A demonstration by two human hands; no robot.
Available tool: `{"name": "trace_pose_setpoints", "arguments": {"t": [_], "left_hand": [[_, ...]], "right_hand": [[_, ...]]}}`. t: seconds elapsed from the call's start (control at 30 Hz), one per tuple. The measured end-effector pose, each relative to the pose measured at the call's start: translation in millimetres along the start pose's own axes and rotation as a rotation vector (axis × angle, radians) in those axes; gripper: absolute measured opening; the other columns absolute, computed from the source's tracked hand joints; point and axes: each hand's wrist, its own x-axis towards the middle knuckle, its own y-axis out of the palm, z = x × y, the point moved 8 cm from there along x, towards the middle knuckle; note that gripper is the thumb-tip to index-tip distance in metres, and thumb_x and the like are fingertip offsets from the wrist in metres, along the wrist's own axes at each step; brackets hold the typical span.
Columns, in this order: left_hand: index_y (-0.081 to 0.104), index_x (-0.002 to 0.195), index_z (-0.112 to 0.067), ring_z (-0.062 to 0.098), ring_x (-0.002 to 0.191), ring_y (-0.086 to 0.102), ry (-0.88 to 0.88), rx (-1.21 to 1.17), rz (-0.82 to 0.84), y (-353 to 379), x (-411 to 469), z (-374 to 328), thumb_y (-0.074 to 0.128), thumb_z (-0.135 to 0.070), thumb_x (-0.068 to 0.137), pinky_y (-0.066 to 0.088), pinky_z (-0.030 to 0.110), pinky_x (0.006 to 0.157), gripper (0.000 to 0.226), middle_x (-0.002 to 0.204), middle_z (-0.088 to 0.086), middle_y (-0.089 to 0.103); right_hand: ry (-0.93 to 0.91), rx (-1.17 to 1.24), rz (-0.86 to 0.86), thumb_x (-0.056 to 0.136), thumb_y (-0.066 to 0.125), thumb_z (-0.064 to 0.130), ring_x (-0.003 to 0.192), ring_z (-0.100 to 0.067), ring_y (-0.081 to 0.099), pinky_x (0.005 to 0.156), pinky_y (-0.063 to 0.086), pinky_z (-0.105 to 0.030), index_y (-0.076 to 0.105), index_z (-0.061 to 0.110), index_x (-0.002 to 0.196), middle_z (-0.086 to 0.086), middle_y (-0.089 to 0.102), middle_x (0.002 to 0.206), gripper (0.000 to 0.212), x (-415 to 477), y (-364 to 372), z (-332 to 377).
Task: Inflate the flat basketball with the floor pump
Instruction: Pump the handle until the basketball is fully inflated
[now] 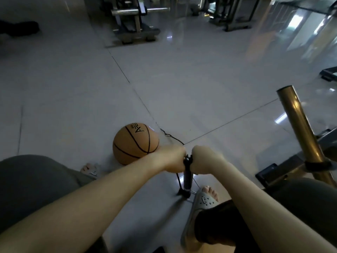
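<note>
Head view — L grip (174, 158), R grip (206, 160) both clenched round pump handle (188, 159); basketball (135, 143) nearby.

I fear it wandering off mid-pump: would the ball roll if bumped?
Likely yes: the ball looks round and sits on glossy floor with nothing wedging it. Probably light for its size, being hollow, so a knock could shift it.
</note>
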Motion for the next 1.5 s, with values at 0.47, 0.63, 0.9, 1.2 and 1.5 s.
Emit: {"name": "trace_pose_setpoints", "arguments": {"t": [0.47,0.63,0.9,1.2,1.5], "left_hand": [[0.047,0.063,-0.022,0.018,0.055,0.053,0.057,-0.054,-0.102,25.9,25.2,5.3,0.059,-0.024,0.081,0.037,0.026,0.048,0.022,0.062,-0.001,0.054],[0.051,0.062,-0.02,0.017,0.052,0.05,0.014,-0.032,-0.068,59.5,36.9,22.2,0.057,-0.024,0.08,0.031,0.027,0.047,0.019,0.059,0.0,0.052],[0.045,0.065,-0.02,0.025,0.06,0.053,-0.025,-0.054,-0.02,33.5,11.8,16.6,0.057,-0.02,0.083,0.036,0.028,0.052,0.022,0.065,0.004,0.053],[0.061,0.071,-0.016,0.02,0.057,0.054,0.037,0.021,-0.156,-69.4,-9.1,-11.8,0.06,-0.024,0.08,0.034,0.026,0.05,0.012,0.062,0.001,0.057],[0.063,0.074,-0.019,0.02,0.058,0.056,0.042,0.025,-0.118,42.5,37.8,-0.2,0.058,-0.027,0.079,0.03,0.024,0.044,0.011,0.071,0.001,0.062]], "right_hand": [[0.052,0.021,0.194,0.074,0.064,0.012,0.05,-0.016,0.045,0.05,0.037,-0.023,0.049,0.011,0.06,-0.001,0.049,0.054,0.02,38.3,41.9,-19.0],[0.03,0.01,0.199,0.08,0.058,0.017,0.063,-0.018,0.052,0.059,0.045,-0.027,0.045,0.015,0.068,0.0,0.051,0.066,0.018,56.6,69.9,-14.8],[-0.042,0.004,0.109,0.078,0.062,0.02,0.066,-0.02,0.057,0.057,0.045,-0.027,0.046,0.016,0.069,-0.001,0.052,0.068,0.019,31.7,41.2,5.2],[-0.024,0.227,0.085,0.069,0.072,0.011,0.048,-0.02,0.045,0.05,0.039,-0.028,0.06,0.004,0.071,-0.005,0.051,0.055,0.014,-6.3,-52.3,-12.9],[0.047,0.011,0.297,0.075,0.059,0.01,0.052,-0.017,0.045,0.054,0.041,-0.024,0.05,0.012,0.061,-0.001,0.049,0.056,0.016,53.5,71.0,-31.9]]}}
